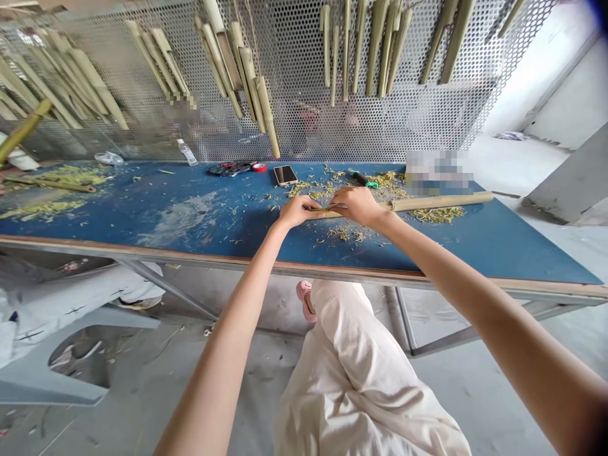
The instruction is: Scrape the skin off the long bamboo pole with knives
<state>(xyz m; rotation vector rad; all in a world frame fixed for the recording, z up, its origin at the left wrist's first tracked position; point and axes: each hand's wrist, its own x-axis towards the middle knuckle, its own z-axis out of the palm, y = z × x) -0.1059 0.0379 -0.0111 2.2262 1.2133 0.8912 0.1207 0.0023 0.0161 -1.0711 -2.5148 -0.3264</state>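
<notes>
A long pale bamboo stick lies almost level over the blue work table, running right from between my hands. My right hand is closed over it near its thinner left end. My left hand grips that end, fingertips close to my right hand. A thin dark metal blade shows between the two hands, partly hidden by my fingers. Its handle cannot be seen. Pale green bamboo shavings are scattered on the table around and beneath the stick.
A phone, red tape roll, dark tool and green-handled tool lie beyond my hands. Bamboo pieces hang from a perforated metal screen. A seated person's white-clad leg is at lower left, below the table.
</notes>
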